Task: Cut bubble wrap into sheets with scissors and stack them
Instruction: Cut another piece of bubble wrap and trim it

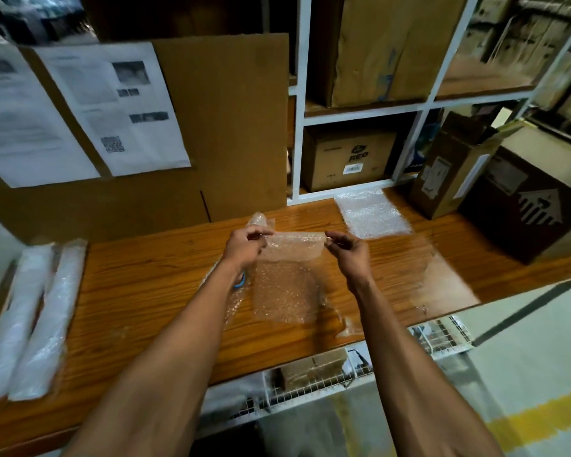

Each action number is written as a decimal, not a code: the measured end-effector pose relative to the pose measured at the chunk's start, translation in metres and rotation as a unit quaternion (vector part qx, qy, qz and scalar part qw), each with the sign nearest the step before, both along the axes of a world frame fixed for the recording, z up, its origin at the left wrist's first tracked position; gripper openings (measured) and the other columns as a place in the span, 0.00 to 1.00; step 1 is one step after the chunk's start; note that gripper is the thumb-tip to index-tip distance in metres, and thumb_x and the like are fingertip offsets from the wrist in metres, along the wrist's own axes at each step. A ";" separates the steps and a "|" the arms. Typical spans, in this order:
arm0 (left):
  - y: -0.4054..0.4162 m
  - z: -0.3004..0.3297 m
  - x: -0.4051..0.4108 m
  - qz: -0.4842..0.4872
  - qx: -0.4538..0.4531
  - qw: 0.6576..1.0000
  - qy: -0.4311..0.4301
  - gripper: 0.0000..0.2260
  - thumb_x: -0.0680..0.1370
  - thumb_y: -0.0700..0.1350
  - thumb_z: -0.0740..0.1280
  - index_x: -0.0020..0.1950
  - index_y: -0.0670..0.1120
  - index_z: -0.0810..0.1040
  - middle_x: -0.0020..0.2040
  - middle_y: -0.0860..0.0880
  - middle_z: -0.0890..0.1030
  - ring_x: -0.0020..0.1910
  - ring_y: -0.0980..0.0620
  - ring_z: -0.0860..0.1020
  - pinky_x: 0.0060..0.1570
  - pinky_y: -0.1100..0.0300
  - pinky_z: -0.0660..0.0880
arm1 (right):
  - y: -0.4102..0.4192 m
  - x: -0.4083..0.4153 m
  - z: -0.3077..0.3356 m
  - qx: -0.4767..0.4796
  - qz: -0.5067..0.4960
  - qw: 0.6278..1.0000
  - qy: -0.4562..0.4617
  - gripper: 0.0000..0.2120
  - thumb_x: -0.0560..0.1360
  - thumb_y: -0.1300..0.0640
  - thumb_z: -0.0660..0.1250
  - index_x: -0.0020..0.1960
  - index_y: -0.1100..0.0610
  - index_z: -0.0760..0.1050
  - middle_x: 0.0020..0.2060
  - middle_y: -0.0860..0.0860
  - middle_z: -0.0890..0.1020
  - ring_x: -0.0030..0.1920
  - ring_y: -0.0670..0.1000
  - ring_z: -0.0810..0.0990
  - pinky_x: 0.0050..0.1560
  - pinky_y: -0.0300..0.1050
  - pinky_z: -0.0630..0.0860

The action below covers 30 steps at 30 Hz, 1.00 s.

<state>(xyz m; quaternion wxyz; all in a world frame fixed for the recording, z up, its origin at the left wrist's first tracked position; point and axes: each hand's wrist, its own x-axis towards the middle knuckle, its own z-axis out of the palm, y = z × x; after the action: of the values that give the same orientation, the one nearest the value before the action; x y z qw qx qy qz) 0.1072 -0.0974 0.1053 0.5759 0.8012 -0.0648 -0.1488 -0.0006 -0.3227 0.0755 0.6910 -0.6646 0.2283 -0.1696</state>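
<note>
Stacked sheets [373, 213] lie behind hands [297, 250], on table [145, 291].

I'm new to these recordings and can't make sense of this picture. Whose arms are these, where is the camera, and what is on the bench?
There is no machine here: a person wears a camera on the head, looking down at their own arms. The left hand and right hand each pinch a top corner of a bubble wrap sheet, holding it above the wooden bench. More bubble wrap lies beneath. A stack of cut sheets sits behind, white rolls at the left. A blue scissors handle peeks under the left wrist.
</note>
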 end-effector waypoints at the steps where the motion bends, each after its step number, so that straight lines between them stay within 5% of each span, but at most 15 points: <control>1: 0.000 0.006 -0.001 -0.002 0.002 1.000 -0.007 0.14 0.80 0.35 0.69 0.52 0.54 0.86 0.55 0.53 0.83 0.53 0.52 0.82 0.55 0.54 0.81 | -0.002 -0.001 0.007 -0.034 0.008 0.999 -0.002 0.13 0.79 0.65 0.73 0.61 0.55 0.84 0.57 0.48 0.86 0.60 0.47 0.84 0.60 0.41 0.81; 7: 0.000 0.032 -0.002 -0.015 0.020 0.998 -0.056 0.14 0.78 0.37 0.74 0.52 0.58 0.85 0.56 0.56 0.84 0.56 0.55 0.81 0.55 0.58 0.80 | -0.014 -0.003 0.045 -0.267 0.031 0.963 -0.018 0.15 0.78 0.62 0.75 0.64 0.55 0.84 0.58 0.50 0.86 0.56 0.46 0.84 0.59 0.41 0.81; 11: -0.001 0.045 -0.006 0.003 0.016 0.995 -0.097 0.10 0.78 0.39 0.74 0.54 0.53 0.86 0.54 0.54 0.84 0.53 0.57 0.81 0.45 0.66 0.75 | -0.017 0.000 0.065 -0.337 0.033 0.940 -0.037 0.13 0.78 0.61 0.75 0.62 0.57 0.84 0.56 0.52 0.86 0.55 0.48 0.85 0.59 0.45 0.83; 18: -0.004 0.052 0.004 0.008 0.042 0.986 -0.160 0.05 0.78 0.43 0.75 0.50 0.53 0.87 0.50 0.57 0.85 0.52 0.59 0.80 0.50 0.63 0.75 | -0.025 0.014 0.078 -0.441 -0.001 0.895 -0.068 0.05 0.79 0.58 0.74 0.53 0.56 0.86 0.48 0.53 0.82 0.49 0.50 0.82 0.49 0.45 0.81; 25: -0.008 0.052 0.029 -0.014 0.041 0.985 -0.164 0.06 0.80 0.51 0.72 0.51 0.50 0.86 0.51 0.54 0.81 0.48 0.60 0.78 0.46 0.70 0.72 | -0.030 0.034 0.083 -0.313 0.035 0.948 -0.051 0.07 0.84 0.54 0.66 0.55 0.56 0.81 0.49 0.49 0.84 0.51 0.48 0.83 0.50 0.44 0.79; 30: -0.017 0.054 0.046 -0.028 -0.020 0.992 -0.123 0.08 0.82 0.52 0.69 0.51 0.49 0.83 0.44 0.54 0.85 0.43 0.57 0.80 0.41 0.63 0.74 | -0.031 0.055 0.078 -0.172 0.041 0.983 -0.049 0.09 0.86 0.52 0.64 0.56 0.56 0.79 0.50 0.54 0.83 0.49 0.50 0.83 0.46 0.45 0.81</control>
<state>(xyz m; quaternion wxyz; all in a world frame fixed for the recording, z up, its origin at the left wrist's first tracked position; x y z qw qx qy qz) 0.1527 -0.1143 0.1590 0.5746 0.7999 -0.1610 -0.0638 0.0549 -0.3540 0.1537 0.5833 -0.7729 0.1340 -0.2107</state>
